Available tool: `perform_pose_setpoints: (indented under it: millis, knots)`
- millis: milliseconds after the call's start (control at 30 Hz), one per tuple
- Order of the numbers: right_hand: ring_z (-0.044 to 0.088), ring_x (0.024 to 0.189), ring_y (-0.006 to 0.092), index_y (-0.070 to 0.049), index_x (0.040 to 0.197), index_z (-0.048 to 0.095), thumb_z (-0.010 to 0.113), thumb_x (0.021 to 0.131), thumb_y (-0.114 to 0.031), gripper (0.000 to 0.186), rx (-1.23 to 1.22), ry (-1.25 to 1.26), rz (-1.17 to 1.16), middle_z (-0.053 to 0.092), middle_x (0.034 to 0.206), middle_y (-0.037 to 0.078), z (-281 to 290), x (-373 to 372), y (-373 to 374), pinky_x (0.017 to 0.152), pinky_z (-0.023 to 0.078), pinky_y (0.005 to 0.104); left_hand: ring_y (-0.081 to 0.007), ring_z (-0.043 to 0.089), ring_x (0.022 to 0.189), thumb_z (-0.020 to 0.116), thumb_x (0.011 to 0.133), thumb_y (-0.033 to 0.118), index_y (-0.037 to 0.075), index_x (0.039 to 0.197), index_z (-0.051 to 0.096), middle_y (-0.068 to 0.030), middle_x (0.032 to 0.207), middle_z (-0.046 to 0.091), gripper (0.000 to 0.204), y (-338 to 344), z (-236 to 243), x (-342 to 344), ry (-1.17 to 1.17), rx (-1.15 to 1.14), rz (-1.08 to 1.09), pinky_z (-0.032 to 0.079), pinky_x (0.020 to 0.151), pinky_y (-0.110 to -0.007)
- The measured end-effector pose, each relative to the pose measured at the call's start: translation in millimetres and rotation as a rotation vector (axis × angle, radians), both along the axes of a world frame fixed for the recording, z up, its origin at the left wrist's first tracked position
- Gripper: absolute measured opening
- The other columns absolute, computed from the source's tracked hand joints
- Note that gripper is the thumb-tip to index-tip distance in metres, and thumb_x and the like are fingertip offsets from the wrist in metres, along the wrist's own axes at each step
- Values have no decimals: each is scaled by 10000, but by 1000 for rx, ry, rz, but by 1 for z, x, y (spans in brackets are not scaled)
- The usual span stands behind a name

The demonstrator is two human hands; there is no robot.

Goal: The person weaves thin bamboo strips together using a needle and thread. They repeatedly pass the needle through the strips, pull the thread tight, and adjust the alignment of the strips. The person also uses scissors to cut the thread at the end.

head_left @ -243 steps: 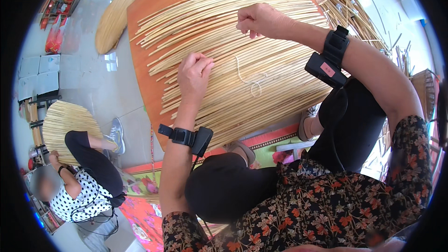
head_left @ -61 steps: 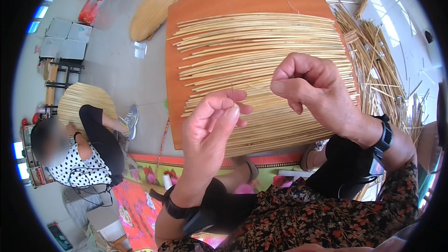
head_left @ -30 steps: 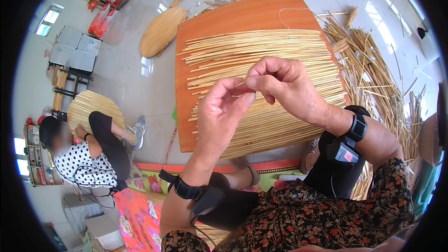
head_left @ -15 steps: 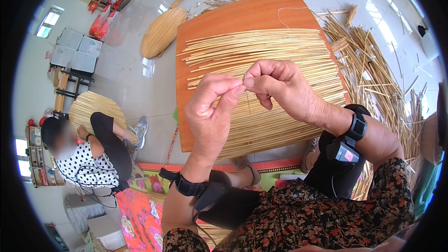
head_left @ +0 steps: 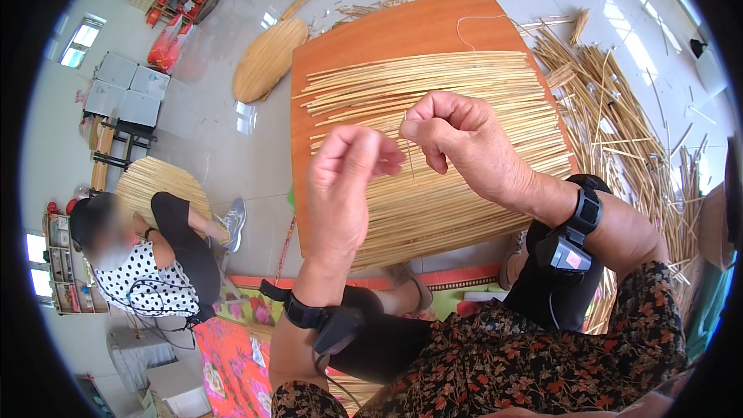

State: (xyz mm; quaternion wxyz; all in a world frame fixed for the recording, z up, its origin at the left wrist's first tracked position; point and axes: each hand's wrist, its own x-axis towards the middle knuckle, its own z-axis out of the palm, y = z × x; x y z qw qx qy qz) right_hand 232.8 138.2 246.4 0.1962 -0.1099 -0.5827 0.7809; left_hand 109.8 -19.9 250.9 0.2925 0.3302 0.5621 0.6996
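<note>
Above a row of pale stalks (head_left: 441,220) on an orange tabletop (head_left: 402,29), the left hand (head_left: 339,186) has just drawn away from the right hand (head_left: 468,138). Over the row's middle, the right hand pinches a thin strand (head_left: 412,166), needle or thread unclear, so it now hangs from that side. Nearer the row's left end, the left hand curls loosely; whether it holds anything cannot be told.
</note>
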Motion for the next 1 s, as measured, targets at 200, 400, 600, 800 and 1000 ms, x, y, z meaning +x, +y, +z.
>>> perform_pose_setpoints:
  millis: [200, 400, 600, 800, 1000]
  knots:
    - [581, 658, 40, -44, 996, 701, 655, 1057, -142, 124, 8, 2, -17, 666, 826, -24, -4, -2, -4, 583, 486, 219, -166, 726, 924, 660, 1079, 161, 5, 1111, 670, -82, 997, 738, 159, 4, 0, 11, 9, -140, -119, 605, 809, -314]
    - [682, 705, 69, -10, 1021, 678, 690, 1048, -141, 134, -145, -14, -109, 698, 853, 15, 6, 2, -12, 589, 594, 247, -104, 689, 898, 685, 1056, 129, 12, 1089, 694, -44, 995, 735, 122, 0, -4, 9, -16, -106, -64, 588, 793, -288]
    - [690, 726, 69, 16, 998, 678, 677, 1029, -76, 97, 27, 92, -200, 713, 844, 31, 2, 2, -18, 615, 589, 241, -148, 727, 916, 674, 1064, 100, 9, 1093, 669, -66, 1013, 729, 96, 2, -7, 8, -59, -53, -34, 638, 800, -325]
    - [707, 797, 77, 10, 970, 656, 667, 1025, -50, 82, 225, 20, -177, 712, 854, 34, 1, 5, -14, 704, 606, 248, -154, 731, 916, 672, 1060, 76, 4, 1091, 667, -74, 1014, 730, 78, 2, -12, 5, -61, -58, -41, 640, 795, -332]
    - [724, 840, 86, 3, 961, 634, 672, 1030, -41, 90, 335, -8, -163, 712, 887, 34, -2, 7, -12, 749, 623, 246, -147, 729, 912, 680, 1056, 78, 3, 1097, 671, -75, 1014, 735, 86, 1, -12, 4, -56, -56, -38, 639, 795, -332]
